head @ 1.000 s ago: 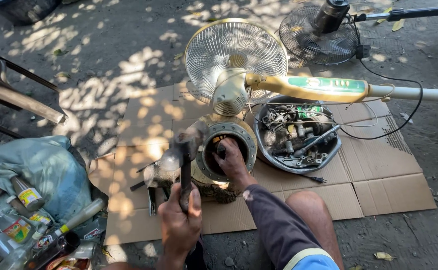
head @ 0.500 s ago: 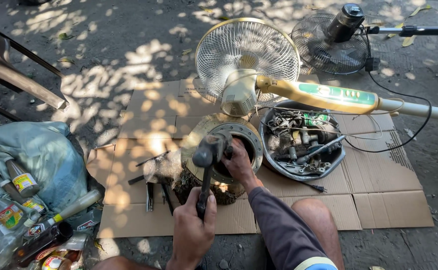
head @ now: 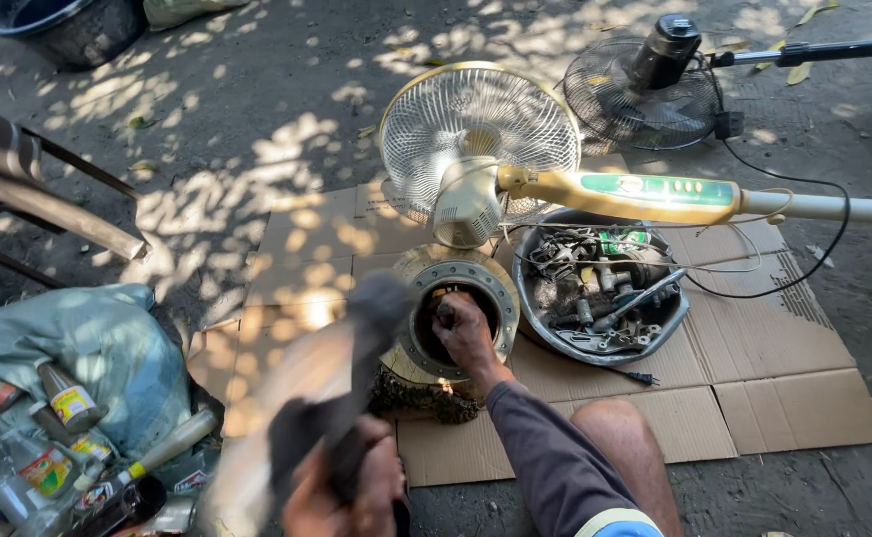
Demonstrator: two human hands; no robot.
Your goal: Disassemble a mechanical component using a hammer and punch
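Observation:
My left hand [head: 348, 489] grips the dark handle of a hammer [head: 361, 333], which is raised and motion-blurred above the cardboard. My right hand [head: 464, 333] reaches into the opening of a round metal motor housing [head: 503, 290] and pinches a small dark part there; what that part is I cannot make out. The housing rests on a dark clump on a flattened cardboard sheet [head: 784, 398]. A dark sleeve covers my right forearm, and my bare knee [head: 610, 438] sits below it.
A cream pedestal fan [head: 476, 129] lies across the cardboard, a dark fan [head: 645, 89] behind it. A grey bowl [head: 527, 298] holds several tools and bolts. At left are a blue-grey sack [head: 88, 348], bottles [head: 63, 403] and a metal frame [head: 38, 199].
The hammer in my left hand has swung up and now blurs in front of the housing. My right hand stays inside the housing's opening.

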